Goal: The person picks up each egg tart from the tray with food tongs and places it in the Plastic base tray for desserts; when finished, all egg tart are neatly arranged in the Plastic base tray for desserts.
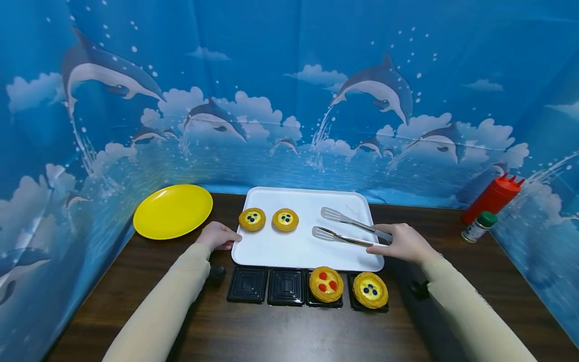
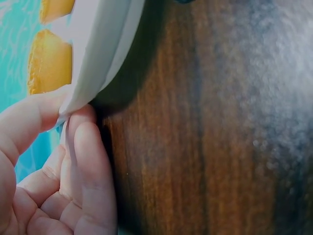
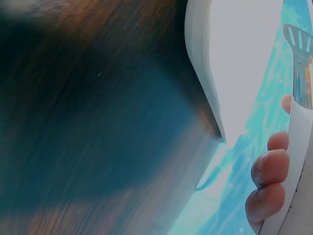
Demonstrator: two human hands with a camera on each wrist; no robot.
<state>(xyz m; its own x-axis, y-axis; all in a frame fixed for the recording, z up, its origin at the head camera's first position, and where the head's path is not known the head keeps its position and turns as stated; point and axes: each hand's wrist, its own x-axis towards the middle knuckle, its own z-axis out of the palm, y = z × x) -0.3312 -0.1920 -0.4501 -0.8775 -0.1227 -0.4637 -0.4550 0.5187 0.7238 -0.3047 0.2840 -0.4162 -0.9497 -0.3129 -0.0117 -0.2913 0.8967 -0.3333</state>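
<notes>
With thumb and fingers, my left hand (image 1: 218,236) pinches the left edge of a white tray (image 1: 307,254). In the left wrist view the thumb lies above the tray's rim and the fingers below it. My right hand (image 1: 402,244) holds metal tongs (image 1: 346,238) over the tray's right side, their two slotted ends spread apart and pointing left. Fingertips (image 3: 268,169) curl round the tongs' arm in the right wrist view. Two egg tarts with dark berries, a left one (image 1: 252,219) and a right one (image 1: 285,219), sit on the tray's left half.
Before the tray stands a row of black square bases (image 1: 247,285); the right two bear a tart with red pieces (image 1: 326,284) and a berry tart (image 1: 370,290). A yellow plate (image 1: 173,211) lies left. A red squeeze bottle (image 1: 492,198) and green-capped shaker (image 1: 479,227) stand right.
</notes>
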